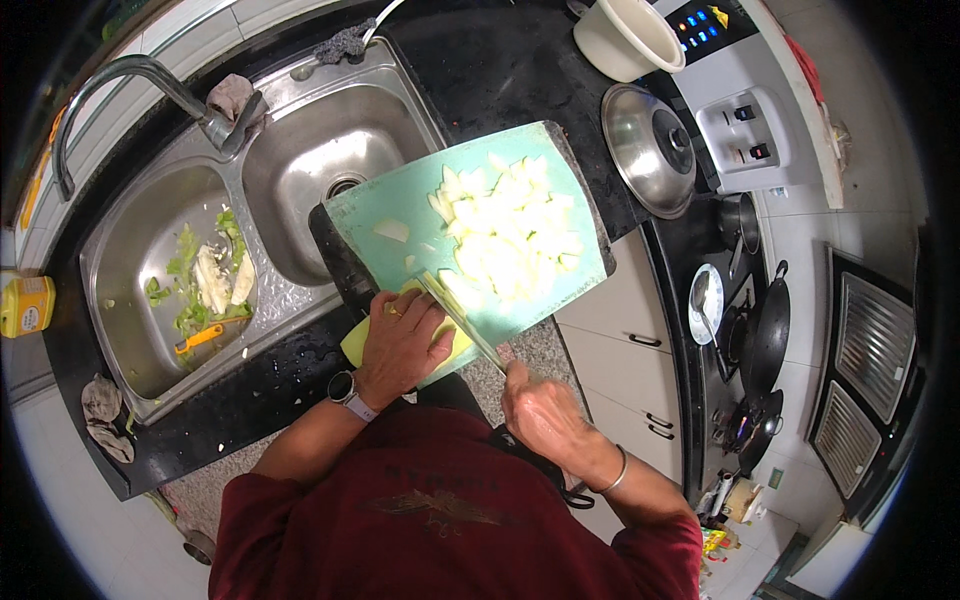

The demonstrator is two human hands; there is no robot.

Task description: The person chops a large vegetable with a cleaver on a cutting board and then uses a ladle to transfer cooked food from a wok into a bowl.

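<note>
A light green cutting board lies over the counter edge and part of the right sink basin. My left hand is closed over a peeled, pale green vegetable on the board's near left part, holding it down. In my right hand is the handle of a kitchen knife, my fingers wrapped round it. Its blade is at the vegetable's cut end, close to my left fingertips. Beyond the blade, a heap of chopped pale pieces covers the board's middle and right.
The left sink basin holds green and whitish scraps and an orange peeler. A faucet arches over it. Beyond the board are a metal lid and a cream basin. A black wok sits at the right.
</note>
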